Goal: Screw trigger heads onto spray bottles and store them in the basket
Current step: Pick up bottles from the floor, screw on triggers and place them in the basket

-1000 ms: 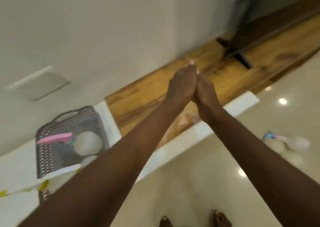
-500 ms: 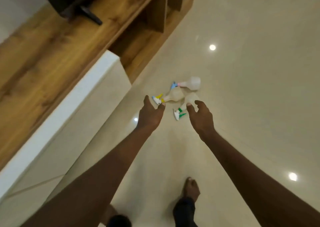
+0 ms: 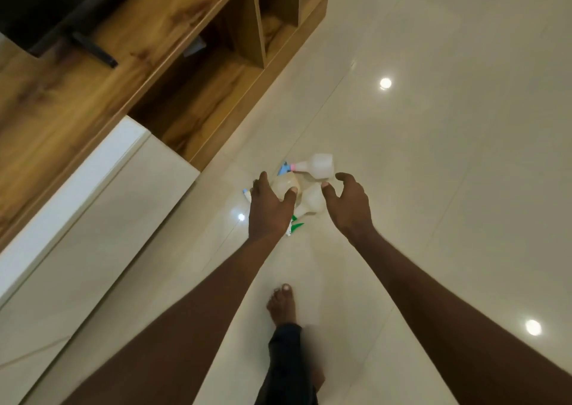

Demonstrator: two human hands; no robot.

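- Nearest the camera, a bare foot stands on the pale floor. The person is upright and reaching down.
- Next come the hands, held apart with nothing in either. The left hand has loosely spread fingers, and the right hand has curved, open fingers. Both hover over the bottles, and I cannot tell whether they touch any.
- Under and just past them, three spray bottles lie on their sides in a close cluster: a green-headed bottle nearest, a bottle mostly hidden behind the left hand, and a pink-necked bottle farthest.
- From the coloured parts visible, the heads look already fitted, though blur leaves that unsure.
- No basket is in view, so by my reading these three have yet to be picked up and stored.
- Beyond stands the wooden shelf unit.
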